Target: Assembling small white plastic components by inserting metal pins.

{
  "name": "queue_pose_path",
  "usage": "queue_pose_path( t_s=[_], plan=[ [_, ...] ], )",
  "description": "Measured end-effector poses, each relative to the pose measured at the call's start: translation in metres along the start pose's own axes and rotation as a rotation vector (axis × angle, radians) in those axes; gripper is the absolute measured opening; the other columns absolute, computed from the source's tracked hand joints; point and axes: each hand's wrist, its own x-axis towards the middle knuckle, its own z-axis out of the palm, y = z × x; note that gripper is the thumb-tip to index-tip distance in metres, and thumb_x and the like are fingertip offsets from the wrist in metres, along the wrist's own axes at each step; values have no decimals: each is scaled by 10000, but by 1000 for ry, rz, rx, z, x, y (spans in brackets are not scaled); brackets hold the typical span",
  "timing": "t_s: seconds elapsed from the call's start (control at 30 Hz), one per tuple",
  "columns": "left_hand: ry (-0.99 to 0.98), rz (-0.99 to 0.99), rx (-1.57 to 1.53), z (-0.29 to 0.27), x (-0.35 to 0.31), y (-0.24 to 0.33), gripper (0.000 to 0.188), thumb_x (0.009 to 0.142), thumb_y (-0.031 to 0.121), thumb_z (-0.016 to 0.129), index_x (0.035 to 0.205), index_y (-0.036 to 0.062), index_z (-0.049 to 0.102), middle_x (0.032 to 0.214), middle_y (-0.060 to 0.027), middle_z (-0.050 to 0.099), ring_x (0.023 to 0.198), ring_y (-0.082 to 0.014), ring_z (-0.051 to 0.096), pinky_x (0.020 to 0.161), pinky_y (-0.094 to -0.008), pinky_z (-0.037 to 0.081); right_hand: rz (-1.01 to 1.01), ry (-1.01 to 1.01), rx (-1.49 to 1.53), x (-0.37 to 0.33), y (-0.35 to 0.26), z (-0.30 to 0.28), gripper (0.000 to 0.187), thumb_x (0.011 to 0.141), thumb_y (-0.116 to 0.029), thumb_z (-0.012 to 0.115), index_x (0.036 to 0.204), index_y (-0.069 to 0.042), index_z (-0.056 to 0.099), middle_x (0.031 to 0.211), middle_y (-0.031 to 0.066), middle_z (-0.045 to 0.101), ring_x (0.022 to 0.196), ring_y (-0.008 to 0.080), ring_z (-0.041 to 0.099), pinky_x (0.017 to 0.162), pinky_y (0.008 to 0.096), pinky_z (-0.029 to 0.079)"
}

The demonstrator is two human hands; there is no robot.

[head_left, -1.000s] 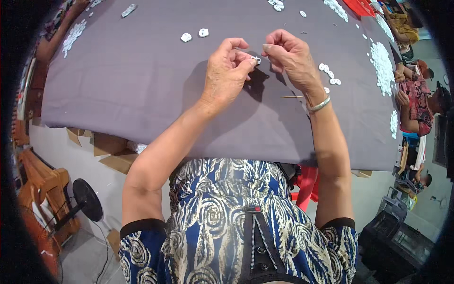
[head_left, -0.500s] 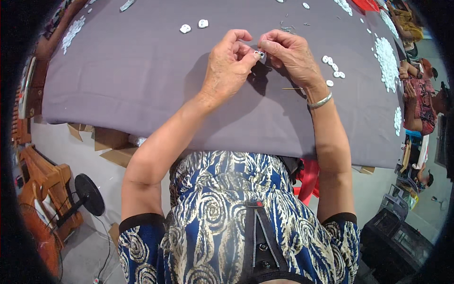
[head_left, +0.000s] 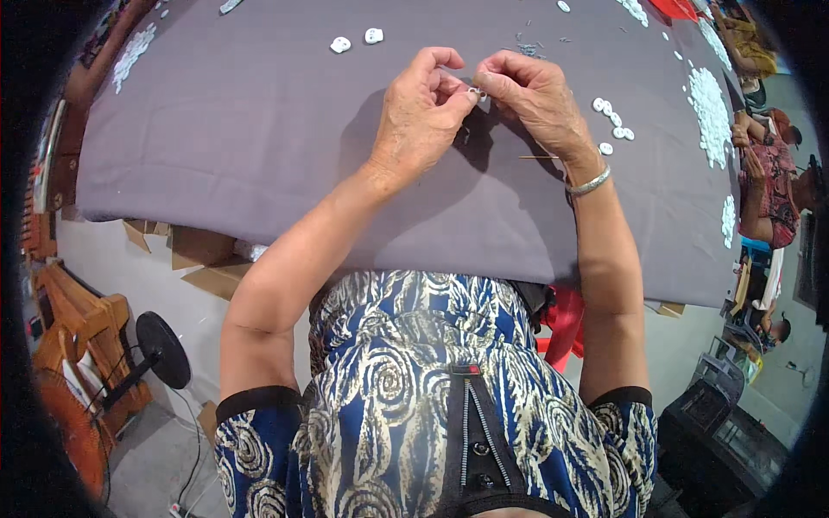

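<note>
A: One small white piece [head_left: 476, 91], shape too small to tell, is pinched between both hands above the grey cloth-covered table [head_left: 259, 129]. Position against half a second ago?

B: Unchanged. The left hand [head_left: 423, 116] and right hand [head_left: 535, 95] remain together, fingertips clamped on it.

A: Surroundings?

B: A thin stick [head_left: 540, 157] lies on the cloth beside the right wrist, which wears a silver bangle [head_left: 589, 183]. Small white pieces [head_left: 611, 121] lie just right of it; two more [head_left: 357, 40] lie beyond the left hand.
</note>
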Motion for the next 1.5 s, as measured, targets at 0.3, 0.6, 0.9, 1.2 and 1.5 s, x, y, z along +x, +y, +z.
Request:
queue_pose_path(
  t_s=[0.3, 0.6, 0.9, 1.2, 1.5],
  plan=[
    [35, 26, 39, 6, 0, -3, 319, 868, 38, 639, 1150, 14, 492, 800, -22, 587, 681, -66, 544, 596, -208, 453, -231, 29, -319, 5, 5, -2, 204, 870, -206, 653, 877, -2, 640, 634, 28, 568, 581, 84, 524, 537, 269, 438],
    [116, 51, 48, 9, 1, -3, 312, 847, 133, 694, 1066, 25, 500, 695, -52, 581, 609, -112, 535, 574, -274, 462, -234, 52, -449, 3, -5, 1, 186, 835, -176, 631, 827, 6, 594, 674, 161, 570, 582, 254, 546, 557, 348, 449],
    [83, 37, 81, 10, -10, -5, 317, 845, 75, 667, 1098, 44, 478, 741, -58, 584, 669, -119, 563, 610, -287, 477, -287, -10, -444, -7, -7, 1, 175, 840, -153, 619, 802, 10, 567, 678, 174, 549, 587, 286, 541, 547, 371, 435],
    [91, 68, 28, 10, -2, -11, 301, 850, 78, 665, 1075, 39, 468, 730, -40, 569, 648, -93, 529, 590, -267, 453, -308, 21, -486, -2, -11, 3, 189, 851, -154, 627, 811, 19, 563, 668, 135, 552, 586, 226, 513, 561, 344, 434],
    [-3, -12, -20, 7, -8, -1, 277, 872, 9, 608, 1108, 40, 466, 800, 9, 555, 724, -43, 521, 632, -201, 441, -123, 62, -373, -11, -17, 3, 232, 884, -226, 583, 841, 1, 578, 700, 142, 573, 602, 223, 526, 569, 343, 442]
  ],
)
